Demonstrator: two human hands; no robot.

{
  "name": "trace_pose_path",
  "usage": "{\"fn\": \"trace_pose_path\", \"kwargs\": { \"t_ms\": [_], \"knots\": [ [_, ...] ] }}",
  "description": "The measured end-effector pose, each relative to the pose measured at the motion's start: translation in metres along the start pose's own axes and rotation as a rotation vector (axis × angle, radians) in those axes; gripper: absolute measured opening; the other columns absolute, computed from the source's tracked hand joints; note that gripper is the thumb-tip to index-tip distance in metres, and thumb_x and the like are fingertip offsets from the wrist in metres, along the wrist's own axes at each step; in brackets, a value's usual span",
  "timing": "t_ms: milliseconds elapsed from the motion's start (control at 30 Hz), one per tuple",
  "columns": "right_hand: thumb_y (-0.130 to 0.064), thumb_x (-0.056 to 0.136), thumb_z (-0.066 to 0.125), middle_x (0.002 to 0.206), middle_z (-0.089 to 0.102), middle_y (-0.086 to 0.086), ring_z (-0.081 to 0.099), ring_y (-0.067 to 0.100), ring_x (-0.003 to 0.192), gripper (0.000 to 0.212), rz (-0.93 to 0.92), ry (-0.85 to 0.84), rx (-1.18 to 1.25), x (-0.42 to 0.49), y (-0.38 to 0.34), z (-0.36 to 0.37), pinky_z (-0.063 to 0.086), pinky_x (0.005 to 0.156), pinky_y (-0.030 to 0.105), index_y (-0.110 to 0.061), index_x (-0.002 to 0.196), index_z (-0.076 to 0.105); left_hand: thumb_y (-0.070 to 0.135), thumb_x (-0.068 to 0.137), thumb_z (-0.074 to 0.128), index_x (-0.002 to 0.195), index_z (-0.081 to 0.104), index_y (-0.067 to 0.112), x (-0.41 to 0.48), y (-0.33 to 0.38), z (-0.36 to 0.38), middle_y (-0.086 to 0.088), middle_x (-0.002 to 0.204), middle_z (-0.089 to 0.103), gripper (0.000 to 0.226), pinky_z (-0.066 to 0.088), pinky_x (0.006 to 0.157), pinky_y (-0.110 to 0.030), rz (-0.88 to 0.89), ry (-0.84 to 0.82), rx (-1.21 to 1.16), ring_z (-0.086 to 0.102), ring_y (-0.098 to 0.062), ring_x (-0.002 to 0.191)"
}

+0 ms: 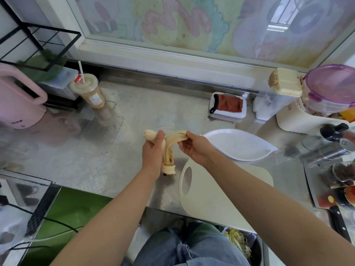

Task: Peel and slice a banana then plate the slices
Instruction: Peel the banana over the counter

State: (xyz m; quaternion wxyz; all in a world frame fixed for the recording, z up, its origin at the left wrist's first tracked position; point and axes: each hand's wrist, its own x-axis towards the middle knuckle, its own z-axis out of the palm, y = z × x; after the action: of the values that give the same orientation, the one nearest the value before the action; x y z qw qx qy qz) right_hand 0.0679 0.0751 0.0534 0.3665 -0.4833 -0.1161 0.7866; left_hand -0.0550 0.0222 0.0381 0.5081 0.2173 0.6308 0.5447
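Grips banana [150, 134], long axis roughly upright, in left hand [152, 156]; pinches peel strip [176, 138] in right hand [194, 148], rightward of fruit, attached at bottom.

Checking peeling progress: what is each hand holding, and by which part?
Left hand grips the banana around its middle; right hand pinches the free end of a peel strip.
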Motion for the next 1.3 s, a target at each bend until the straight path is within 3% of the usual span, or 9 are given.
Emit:
{"fn": "trace_pose_path", "kwargs": {
  "t_ms": [133, 233, 400, 567, 733, 833, 967, 1100, 1300],
  "knots": [
    [-0.011, 0.100, 0.042, 0.077, 0.056, 0.013, 0.054, 0.019, 0.066, 0.023, 0.005, 0.205, 0.031, 0.006, 0.001, -0.023, 0.053, 0.046, 0.019, -0.001, 0.083, 0.052, 0.037, 0.096, 0.053, 0.102, 0.055, 0.008, 0.012, 0.000, -0.014, -0.012, 0.101, 0.070, 0.029, 0.056, 0.080, -0.038, -0.043, 0.267, -0.246, 0.067, -0.024, 0.088],
    [-0.015, 0.100, 0.044, 0.081, 0.058, 0.013, 0.057, 0.020, 0.068, 0.020, -0.007, 0.270, 0.036, 0.007, 0.009, -0.027, 0.054, 0.055, 0.025, -0.004, 0.086, 0.053, 0.036, 0.095, 0.055, 0.094, 0.055, 0.013, 0.014, 0.001, -0.013, -0.005, 0.090, 0.068, 0.023, 0.055, 0.070, -0.032, -0.062, 0.392, -0.342, 0.066, -0.021, 0.088],
    [-0.056, 0.087, 0.055, 0.106, 0.061, 0.002, 0.056, 0.017, 0.085, 0.043, 0.094, -0.082, -0.472, 0.000, 0.030, -0.010, 0.043, 0.075, 0.029, -0.020, 0.111, 0.057, 0.035, 0.092, 0.060, 0.085, 0.058, 0.018, 0.011, -0.003, 0.007, -0.002, 0.085, 0.064, 0.019, 0.053, 0.072, -0.032, -0.048, 0.381, -0.299, 0.065, -0.017, 0.080],
    [-0.032, 0.088, 0.065, 0.093, 0.065, 0.011, 0.062, 0.015, 0.075, 0.040, -0.044, -0.233, -0.884, 0.000, 0.035, -0.005, 0.050, 0.070, 0.026, -0.007, 0.118, 0.056, 0.037, 0.093, 0.056, 0.104, 0.056, 0.015, 0.014, -0.009, 0.005, -0.003, 0.099, 0.062, 0.024, 0.052, 0.088, -0.039, 0.046, 0.280, -0.008, 0.062, -0.021, 0.094],
    [-0.036, 0.096, 0.051, 0.087, 0.065, 0.007, 0.062, 0.016, 0.072, 0.035, -0.177, -0.252, -1.335, 0.003, 0.031, -0.010, 0.053, 0.069, 0.028, -0.006, 0.110, 0.060, 0.037, 0.094, 0.055, 0.108, 0.049, 0.020, 0.008, -0.003, 0.000, 0.002, 0.102, 0.060, 0.023, 0.047, 0.083, -0.029, 0.132, 0.338, 0.196, 0.058, -0.016, 0.092],
    [-0.025, 0.097, 0.047, 0.093, 0.063, 0.016, 0.060, 0.024, 0.079, 0.033, -0.139, -0.263, -1.224, 0.004, 0.034, -0.011, 0.052, 0.078, 0.036, 0.002, 0.112, 0.058, 0.038, 0.093, 0.056, 0.104, 0.051, 0.017, 0.006, -0.004, 0.000, 0.001, 0.099, 0.063, 0.023, 0.044, 0.079, -0.028, 0.219, 0.343, 0.305, 0.060, -0.016, 0.090],
    [-0.018, 0.096, 0.047, 0.094, 0.059, 0.013, 0.054, 0.020, 0.083, 0.030, -0.100, -0.270, -1.060, 0.002, 0.038, -0.013, 0.048, 0.077, 0.030, 0.003, 0.112, 0.060, 0.041, 0.093, 0.056, 0.106, 0.052, 0.017, 0.010, -0.006, -0.003, 0.002, 0.101, 0.063, 0.028, 0.049, 0.086, -0.035, 0.221, 0.373, 0.325, 0.061, -0.018, 0.092],
    [-0.016, 0.095, 0.048, 0.096, 0.068, 0.013, 0.066, 0.018, 0.078, 0.025, -0.058, -0.288, -1.006, 0.001, 0.035, -0.011, 0.052, 0.073, 0.025, -0.001, 0.110, 0.061, 0.043, 0.093, 0.055, 0.105, 0.051, 0.018, 0.007, -0.007, -0.003, 0.002, 0.100, 0.063, 0.028, 0.049, 0.086, -0.036, 0.239, 0.380, 0.349, 0.061, -0.018, 0.092],
    [-0.013, 0.092, 0.042, 0.064, 0.048, 0.005, 0.044, 0.016, 0.057, 0.021, -0.141, -0.211, -1.070, 0.000, 0.034, -0.011, 0.038, 0.058, 0.027, -0.010, 0.072, 0.049, 0.041, 0.093, 0.056, 0.095, 0.048, 0.019, -0.005, -0.002, 0.004, 0.003, 0.087, 0.060, 0.024, 0.041, 0.067, -0.018, 0.363, 0.313, 0.455, 0.057, -0.011, 0.077]
  ]
}}
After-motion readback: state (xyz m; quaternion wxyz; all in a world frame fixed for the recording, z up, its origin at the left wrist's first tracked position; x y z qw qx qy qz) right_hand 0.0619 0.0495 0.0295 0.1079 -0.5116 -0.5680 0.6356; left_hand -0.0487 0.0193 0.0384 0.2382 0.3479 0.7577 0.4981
